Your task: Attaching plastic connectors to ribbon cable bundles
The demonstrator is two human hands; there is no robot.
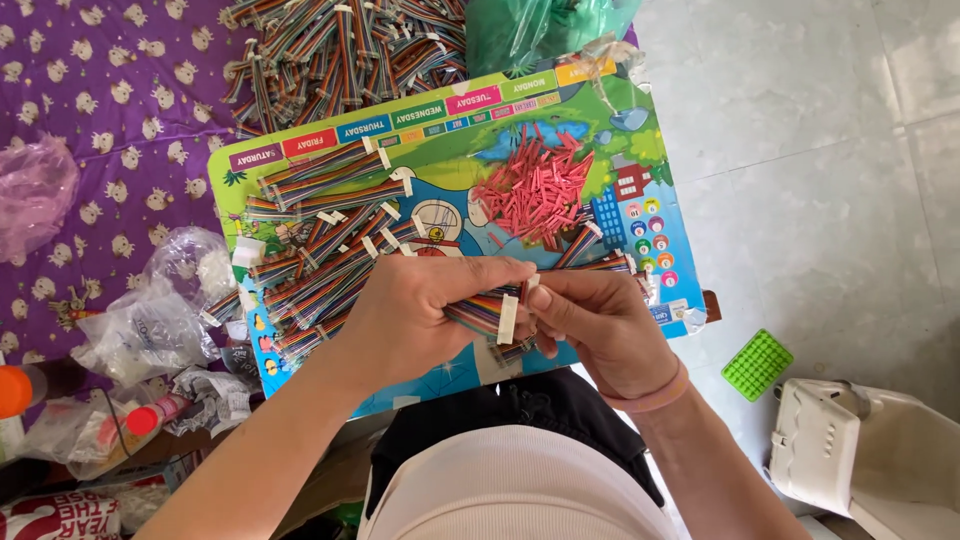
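Note:
My left hand (420, 315) grips a bundle of rainbow ribbon cables (480, 310) with a white connector at its end. My right hand (600, 325) pinches the same bundle at the connector end, fingertips touching the left hand's. Both hands hover over a colourful cartoon board (620, 160) resting on my lap. On the board lie several more rainbow cable bundles (330, 230) to the left and a pile of small red pieces (540, 190) in the middle right.
A large heap of rainbow cables (340, 50) lies beyond the board on a purple patterned cloth (100, 110). Clear plastic bags (160, 320) and orange-capped bottles (15, 390) sit at the left. A green grid piece (757, 364) and a white box (830, 440) lie on the tiled floor at the right.

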